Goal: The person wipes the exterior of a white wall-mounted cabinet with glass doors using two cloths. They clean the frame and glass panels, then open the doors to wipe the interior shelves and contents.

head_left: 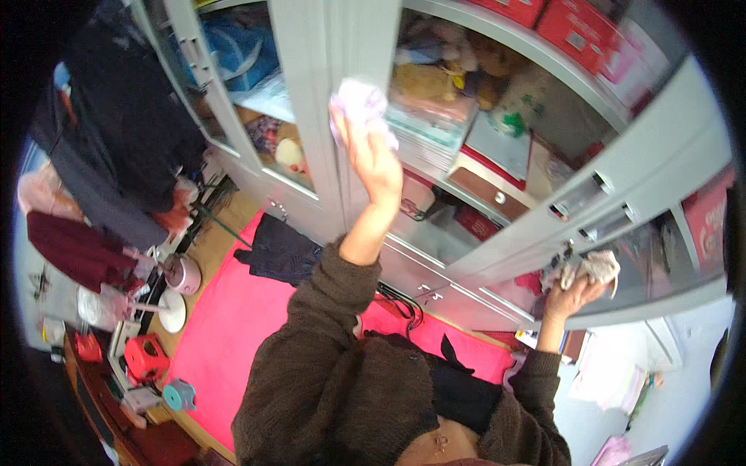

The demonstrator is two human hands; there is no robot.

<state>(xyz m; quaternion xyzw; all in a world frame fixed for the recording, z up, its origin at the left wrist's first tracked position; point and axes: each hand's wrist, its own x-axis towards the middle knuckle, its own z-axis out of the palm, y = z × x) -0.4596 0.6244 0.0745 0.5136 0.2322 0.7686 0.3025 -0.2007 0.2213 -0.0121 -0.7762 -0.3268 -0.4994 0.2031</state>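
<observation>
My left hand (373, 160) is raised with a crumpled pale lilac cloth (361, 105) under its fingers, at the light grey upright frame (335, 145) between the glass doors of a tall cabinet. My right hand (571, 300) holds a bunched off-white cloth (600, 268) in front of a glass pane (641, 279) at the right, below the door handles (606, 224). Whether this cloth touches the glass cannot be told. Behind the middle glass door lie soft toys (431, 81), stacked papers (425, 131) and a brown box (486, 189).
A bright pink sheet (245, 343) spreads below the cabinet, with dark folded clothing (282, 250) and a coiled black cord (411, 311) on it. Dark clothes (122, 116) hang at left. A red stool (145, 358) and a teal stool (179, 395) stand lower left.
</observation>
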